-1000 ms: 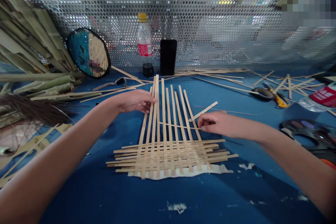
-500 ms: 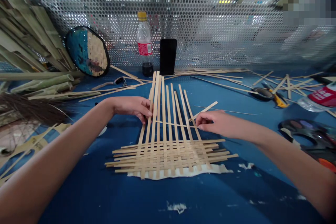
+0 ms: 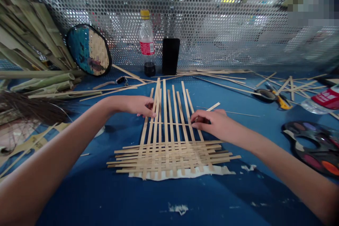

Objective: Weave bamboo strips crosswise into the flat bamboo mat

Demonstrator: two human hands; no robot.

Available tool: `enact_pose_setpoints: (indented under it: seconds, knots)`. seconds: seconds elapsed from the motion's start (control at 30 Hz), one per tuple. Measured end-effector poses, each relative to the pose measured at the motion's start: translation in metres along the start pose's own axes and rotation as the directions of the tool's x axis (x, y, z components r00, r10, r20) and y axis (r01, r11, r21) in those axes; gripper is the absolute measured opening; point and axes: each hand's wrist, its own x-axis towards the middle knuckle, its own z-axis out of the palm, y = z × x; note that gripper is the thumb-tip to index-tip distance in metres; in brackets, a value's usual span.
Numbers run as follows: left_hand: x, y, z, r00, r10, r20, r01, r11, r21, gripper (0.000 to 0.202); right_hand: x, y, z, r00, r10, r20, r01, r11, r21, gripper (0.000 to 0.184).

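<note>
A half-woven mat of pale bamboo strips (image 3: pixel 173 157) lies on the blue table, its near edge on a white band of tape (image 3: pixel 185 173). Long upright strips fan away from the weave. My left hand (image 3: pixel 145 106) is closed around upright strips at the left side, lifting them a little. With its fingers pinched, my right hand (image 3: pixel 205 120) grips a thin crosswise bamboo strip (image 3: pixel 173 124) at the right side. That strip runs among the uprights, apart from the woven rows, and its left end shows near my left hand.
Behind stand a cola bottle (image 3: pixel 147 47), a black phone (image 3: pixel 170 56) and a painted woven panel (image 3: pixel 88 50) against perforated metal. Loose strips (image 3: pixel 222 74), a yellow cutter (image 3: pixel 284 102) and a paint palette (image 3: pixel 309 144) lie right. Bamboo pieces (image 3: pixel 45 84) crowd the left.
My right hand has moved left, pushing the thin crosswise strip further left among the uprights. My left hand has shifted slightly right, and the upright strips at the left have changed position.
</note>
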Motion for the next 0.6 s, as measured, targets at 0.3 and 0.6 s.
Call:
enact_pose_setpoints:
  seconds: [0.3, 0.6]
  knots:
    - [-0.007, 0.001, -0.006, 0.944, -0.189, -0.27, 0.066, 0.911, -0.408, 0.071, -0.014, 0.009, -0.024, 0.979, 0.165, 0.117, -0.127, 0.951, -0.283, 0.027]
    - [-0.01, 0.012, -0.001, 0.939, -0.291, -0.182, 0.171, 0.858, -0.484, 0.065, -0.003, 0.009, -0.011, 0.998, -0.043, 0.039, 0.051, 0.968, -0.246, 0.019]
